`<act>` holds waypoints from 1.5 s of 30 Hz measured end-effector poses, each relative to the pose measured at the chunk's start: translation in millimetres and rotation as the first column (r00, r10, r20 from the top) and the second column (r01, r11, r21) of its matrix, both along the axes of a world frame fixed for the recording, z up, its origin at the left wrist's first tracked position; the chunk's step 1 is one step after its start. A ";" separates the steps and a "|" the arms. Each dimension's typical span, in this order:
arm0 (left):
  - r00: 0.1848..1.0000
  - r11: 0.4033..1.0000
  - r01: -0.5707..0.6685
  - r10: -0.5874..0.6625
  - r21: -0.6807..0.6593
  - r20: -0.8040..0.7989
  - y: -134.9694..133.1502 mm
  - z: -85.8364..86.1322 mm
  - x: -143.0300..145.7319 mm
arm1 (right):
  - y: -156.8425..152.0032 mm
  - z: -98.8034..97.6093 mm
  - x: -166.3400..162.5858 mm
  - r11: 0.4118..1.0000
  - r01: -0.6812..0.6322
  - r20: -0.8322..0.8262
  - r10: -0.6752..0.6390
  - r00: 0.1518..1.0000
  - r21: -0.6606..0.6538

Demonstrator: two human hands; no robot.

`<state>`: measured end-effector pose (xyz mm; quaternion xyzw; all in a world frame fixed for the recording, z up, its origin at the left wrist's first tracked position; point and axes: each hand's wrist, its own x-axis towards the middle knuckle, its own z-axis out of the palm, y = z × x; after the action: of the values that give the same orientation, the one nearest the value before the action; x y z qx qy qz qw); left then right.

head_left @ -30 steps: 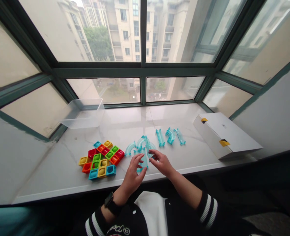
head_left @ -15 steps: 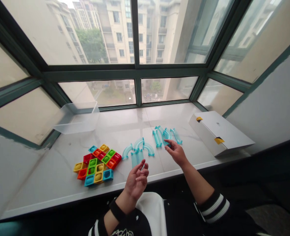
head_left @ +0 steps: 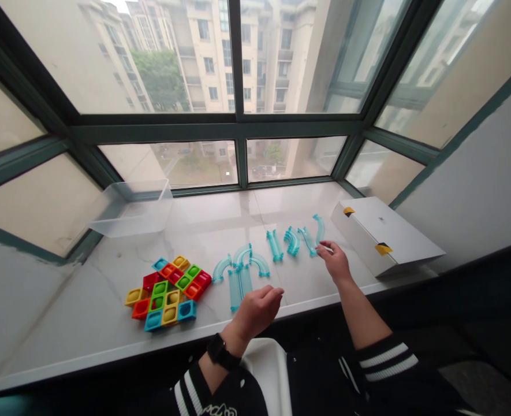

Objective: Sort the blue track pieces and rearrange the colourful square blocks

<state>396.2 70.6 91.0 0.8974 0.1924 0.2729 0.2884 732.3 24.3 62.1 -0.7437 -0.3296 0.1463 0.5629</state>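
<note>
My right hand (head_left: 335, 259) pinches the near end of a clear teal curved track piece (head_left: 320, 226), which slants away from my fingertips. To its left are a thin wavy track piece (head_left: 307, 240), a short bent one (head_left: 292, 242) and a straight one (head_left: 275, 245). My left hand (head_left: 261, 307) hovers by the front edge with its back upward, fingers curled together, nothing visible in them. Just beyond it lie straight teal pieces (head_left: 240, 286) side by side and several curved pieces (head_left: 243, 253) around their far end.
Several joined red, green, yellow and blue blocks (head_left: 166, 293) spread over the left of the white sill (head_left: 86, 300). A clear plastic bin (head_left: 134, 216) stands behind them. A white box (head_left: 389, 231) with yellow-and-black tabs sits at the right. Windows line the back.
My right hand has carried the curved track piece to the right, away from the other teal pieces. My left hand has turned palm-down, curled its fingers and shifted right.
</note>
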 end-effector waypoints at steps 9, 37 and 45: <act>0.991 0.969 -0.131 0.124 0.208 0.043 42.8 -11.0 -45.3 | 16.9 -11.5 35.9 0.909 0.087 0.536 0.160 0.829 -0.407; 0.856 0.857 -0.514 0.515 -0.045 0.034 63.0 -104.8 -100.4 | 62.5 -34.2 45.7 0.742 0.104 0.493 0.328 0.806 -0.663; 0.856 0.856 -0.516 0.516 -0.041 0.007 62.6 -104.9 -99.6 | 60.9 -38.8 45.0 0.737 0.099 0.476 0.322 0.818 -0.668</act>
<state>296.6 133.2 -13.9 0.8051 0.4283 0.3444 0.2231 777.3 85.1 23.4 -0.8809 -0.4519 0.0631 0.1259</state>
